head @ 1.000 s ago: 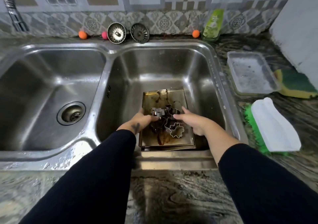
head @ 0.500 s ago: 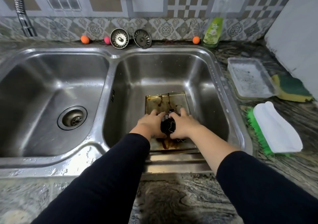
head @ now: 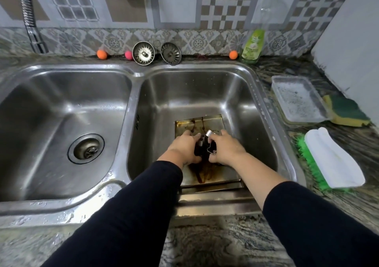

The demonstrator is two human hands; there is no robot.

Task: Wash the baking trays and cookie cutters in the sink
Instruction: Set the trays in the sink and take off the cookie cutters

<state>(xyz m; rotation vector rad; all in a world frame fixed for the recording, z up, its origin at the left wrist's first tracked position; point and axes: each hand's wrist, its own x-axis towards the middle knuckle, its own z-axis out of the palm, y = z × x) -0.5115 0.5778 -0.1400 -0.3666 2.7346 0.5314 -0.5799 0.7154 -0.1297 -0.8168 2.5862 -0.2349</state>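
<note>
Stacked baking trays (head: 205,123), stained with brown streaks, lie in the right basin of the steel double sink (head: 135,76). My left hand (head: 182,149) and my right hand (head: 225,149) are cupped together over the top tray. Between them they hold a bunch of metal cookie cutters (head: 207,145), gathered into one clump. Both hands have their fingers curled round the cutters, and most of the cutters are hidden by the palms. Only a few shiny edges show between the hands.
Right of the sink stand a clear plastic tub (head: 297,100), a yellow-green sponge (head: 348,111) and a green brush with a white handle (head: 332,160). A dish soap bottle (head: 252,45), two sink strainers (head: 143,53) and small coloured balls (head: 102,54) line the back ledge. The left basin has an open drain (head: 86,148).
The cutters lay spread on the top tray a second ago. Both hands have closed in from the sides and scooped them together into one clump held between the palms.
</note>
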